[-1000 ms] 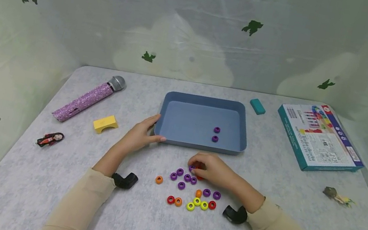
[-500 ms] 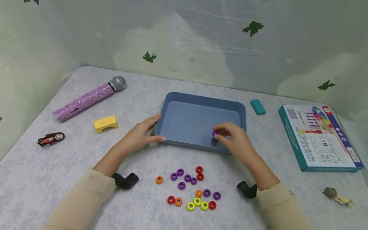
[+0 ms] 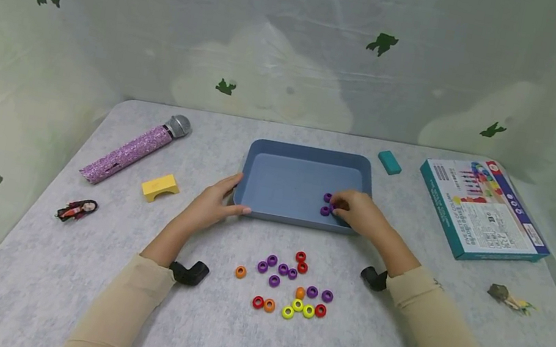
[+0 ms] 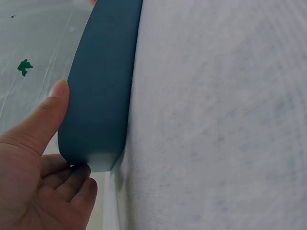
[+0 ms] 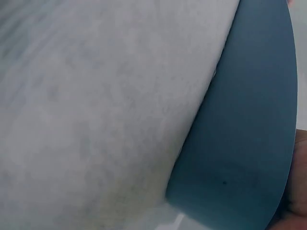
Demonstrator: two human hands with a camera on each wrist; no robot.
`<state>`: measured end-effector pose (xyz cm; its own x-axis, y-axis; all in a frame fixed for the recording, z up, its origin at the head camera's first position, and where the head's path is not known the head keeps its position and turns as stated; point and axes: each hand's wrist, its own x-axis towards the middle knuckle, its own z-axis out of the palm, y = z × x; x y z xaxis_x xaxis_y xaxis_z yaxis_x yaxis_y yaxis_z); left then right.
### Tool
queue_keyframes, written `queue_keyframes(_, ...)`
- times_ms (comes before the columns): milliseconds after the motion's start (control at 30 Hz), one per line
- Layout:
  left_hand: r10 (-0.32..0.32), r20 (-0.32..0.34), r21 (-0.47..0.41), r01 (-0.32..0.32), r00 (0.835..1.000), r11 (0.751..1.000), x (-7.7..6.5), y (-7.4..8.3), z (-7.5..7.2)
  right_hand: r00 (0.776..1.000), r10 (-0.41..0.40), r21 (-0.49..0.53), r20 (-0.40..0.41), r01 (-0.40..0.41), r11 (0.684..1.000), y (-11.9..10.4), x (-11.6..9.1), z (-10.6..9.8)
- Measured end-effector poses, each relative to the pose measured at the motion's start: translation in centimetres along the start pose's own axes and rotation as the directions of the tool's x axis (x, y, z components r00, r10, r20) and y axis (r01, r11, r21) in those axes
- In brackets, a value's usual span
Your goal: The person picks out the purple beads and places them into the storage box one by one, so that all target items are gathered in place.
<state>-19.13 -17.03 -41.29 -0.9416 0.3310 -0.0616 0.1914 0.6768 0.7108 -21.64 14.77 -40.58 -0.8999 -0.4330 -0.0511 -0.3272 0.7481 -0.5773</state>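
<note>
A shallow blue tray (image 3: 282, 183) lies on the table. My left hand (image 3: 208, 203) holds its near left corner; in the left wrist view the thumb presses the wall and the other fingers curl at the end of the tray (image 4: 98, 96). Over the tray's right part, my right hand (image 3: 362, 214) pinches a purple bead (image 3: 332, 208), mostly covered by the fingers. Beside it in the tray are two purple beads (image 3: 325, 211). The right wrist view shows mainly the tray's outer wall (image 5: 240, 115), hiding most of the hand (image 5: 300, 177).
Several purple (image 3: 274, 281), red (image 3: 320, 310), orange (image 3: 241, 272) and yellow beads (image 3: 308, 311) lie loose before the tray. A glittery microphone (image 3: 134, 148), yellow block (image 3: 159, 187) and small doll (image 3: 77, 210) are left. Rightward are a teal block (image 3: 389, 161), flat box (image 3: 484, 210) and another figure (image 3: 511, 298).
My right hand has carried a purple bead from the loose beads up into the tray, then shifted slightly right beside the two there. The left hand has stayed on the tray.
</note>
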Motion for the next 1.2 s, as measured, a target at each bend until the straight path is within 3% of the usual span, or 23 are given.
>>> queue_keyframes(133,-0.002,0.000,0.000,0.002,1.000,1.000,0.0,0.0,0.1,1.000,0.004,-0.012,0.017,-0.004,1.000,-0.1,0.0,0.1)
queue_keyframes(267,0.000,0.003,-0.006,0.000,1.000,1.000,0.0,-0.1,0.1,1.000,-0.018,0.022,-0.022,0.018,1.000,-0.5,-0.5,0.0)
queue_keyframes(367,0.005,0.009,-0.012,-0.005,1.000,1.000,0.0,-0.1,0.0,0.990,-0.113,0.063,-0.079,0.118,0.991,-1.1,-1.3,0.0)
queue_keyframes(500,0.004,0.006,-0.011,-0.004,1.000,1.000,0.0,-0.1,0.0,0.947,-0.284,0.113,-0.147,0.302,0.947,-2.7,-3.0,0.4)
queue_keyframes(567,0.005,0.001,-0.011,-0.005,1.000,1.000,0.0,-0.2,0.0,0.927,-0.343,0.135,-0.151,0.363,0.922,-3.6,-4.0,0.8)
queue_keyframes(633,0.007,-0.003,-0.010,-0.007,1.000,1.000,0.0,-0.2,0.1,0.921,-0.371,0.162,-0.122,0.387,0.908,-4.6,-5.0,1.3)
queue_keyframes(800,0.008,-0.005,-0.008,-0.008,1.000,1.000,0.1,-0.3,0.1,0.920,-0.392,0.198,0.002,0.383,0.902,-5.7,-7.0,3.2)
queue_keyframes(933,0.002,-0.005,-0.005,-0.002,1.000,1.000,0.2,-0.3,0.1,0.931,-0.356,0.226,0.084,0.330,0.917,-5.7,-7.7,4.5)
queue_keyframes(1067,-0.007,-0.004,0.001,0.007,1.000,1.000,0.2,-0.4,0.2,0.940,-0.320,0.203,0.119,0.293,0.934,-5.7,-7.7,5.4)
queue_keyframes(1200,-0.008,-0.003,-0.002,0.008,1.000,1.000,0.2,-0.4,0.2,0.936,-0.328,0.140,0.126,0.311,0.940,-5.7,-7.6,5.9)
